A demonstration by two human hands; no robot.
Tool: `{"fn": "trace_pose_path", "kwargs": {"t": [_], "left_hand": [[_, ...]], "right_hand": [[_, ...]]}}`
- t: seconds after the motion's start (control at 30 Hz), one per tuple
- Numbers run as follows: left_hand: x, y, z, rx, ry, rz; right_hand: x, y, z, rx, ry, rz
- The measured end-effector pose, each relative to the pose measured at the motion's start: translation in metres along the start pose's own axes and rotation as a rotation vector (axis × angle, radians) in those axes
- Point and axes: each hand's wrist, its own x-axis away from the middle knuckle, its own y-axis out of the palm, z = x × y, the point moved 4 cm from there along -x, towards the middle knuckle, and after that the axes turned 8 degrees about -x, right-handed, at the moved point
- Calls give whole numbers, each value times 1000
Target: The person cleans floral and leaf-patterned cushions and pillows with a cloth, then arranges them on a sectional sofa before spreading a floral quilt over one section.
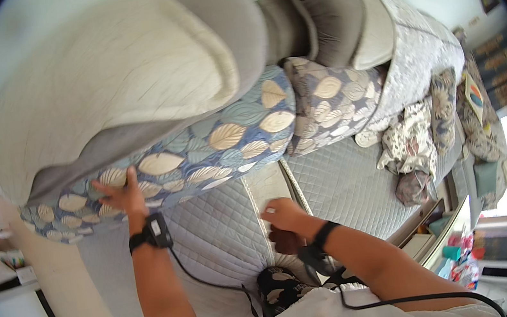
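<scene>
My left hand (121, 198) reaches forward with its fingers spread. It lies against the front of a long blue seat cushion (225, 138) printed with cream and teal leaves. My right hand (284, 216) is closed above the pale strip (267, 187) between two grey quilted seat covers (211, 226). A small white spot shows at its fingers, and what they hold, if anything, I cannot make out. Just below that hand is a dark brown shape whose kind is unclear. Behind the blue cushion stands a large cream backrest cover (117, 67) with a grey edge.
A grey-brown leaf-print cushion (336, 98) sits to the right of the blue one, below dark grey pillows (337, 17). Farther right lie a crumpled printed cloth (409, 136) and a patterned bag (414, 188). Black cables (206, 282) run from both wrist straps.
</scene>
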Motion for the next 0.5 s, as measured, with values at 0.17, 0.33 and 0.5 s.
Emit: {"fn": "trace_pose_path", "kwargs": {"t": [0.17,0.33,0.5], "left_hand": [[71,17,4,-71,744,217],[223,78,158,-160,1254,-184],[252,156,254,-307,1286,-184]], "right_hand": [[129,-129,161,-33,528,293],[257,-190,283,-296,783,630],[321,-159,359,-445,889,594]]}}
